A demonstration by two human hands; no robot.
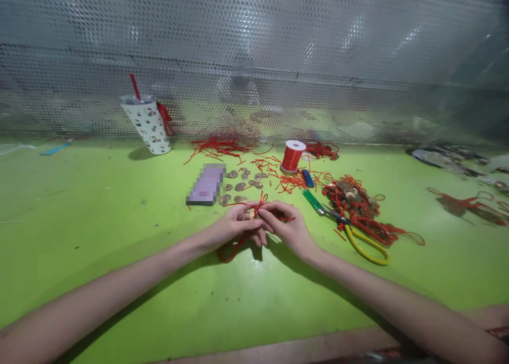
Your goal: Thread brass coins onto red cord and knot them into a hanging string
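Observation:
Both hands meet at the middle of the green table. My left hand and my right hand pinch a knot of red cord between their fingertips, with what looks like a coin held among the fingers. A loop of the same cord hangs under my left hand onto the table. Loose brass coins lie just beyond the hands.
A red cord spool stands behind the coins, a blue lighter next to it. Yellow-handled scissors and a pile of finished red knotted pieces lie right. A phone and patterned cup lie left. Perforated metal wall behind.

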